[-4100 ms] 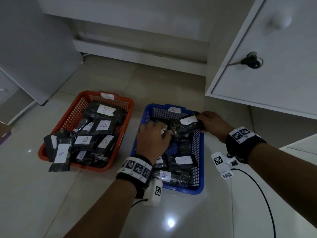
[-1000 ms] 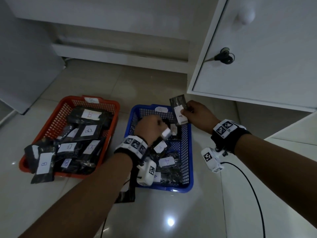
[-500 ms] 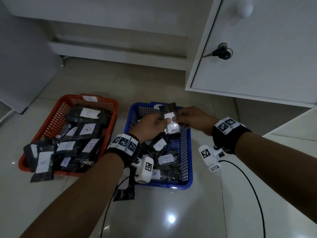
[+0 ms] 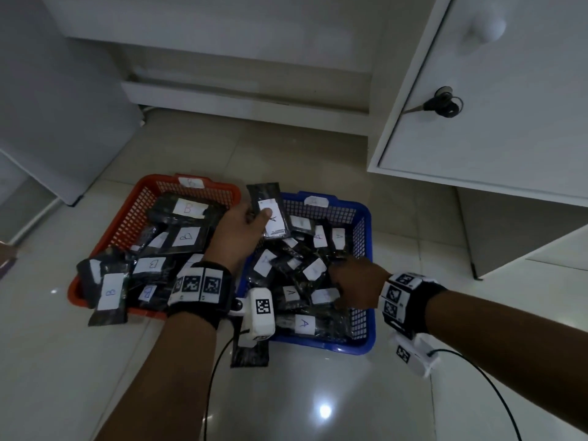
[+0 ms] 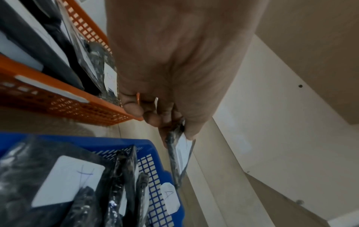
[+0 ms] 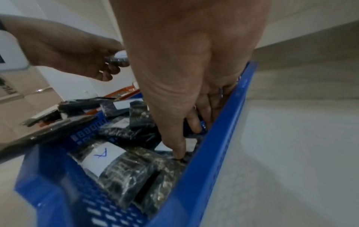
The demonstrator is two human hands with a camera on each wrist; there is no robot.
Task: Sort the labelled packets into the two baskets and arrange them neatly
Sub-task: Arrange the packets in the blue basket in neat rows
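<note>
My left hand [image 4: 254,219] pinches a black packet labelled A [image 4: 270,214] and holds it upright over the gap between the two baskets; in the left wrist view the held packet [image 5: 180,155] shows edge-on below the fingers [image 5: 153,118]. The blue basket [image 4: 366,345] holds several A packets in a loose heap. My right hand [image 4: 343,278] reaches down into it by the right wall, and its index finger [image 6: 178,152] touches a packet there; no packet plainly sits in its grasp. The orange basket [image 4: 127,211] holds several B packets.
One black packet [image 4: 249,354] lies on the floor tiles in front of the baskets, below my left wrist. A B packet [image 4: 108,297] hangs over the orange basket's near left corner. A white cabinet door with a key [image 4: 442,105] juts out above right.
The A packet passed from my right hand to my left, which carried it left. My right hand dropped into the near right part of the blue basket.
</note>
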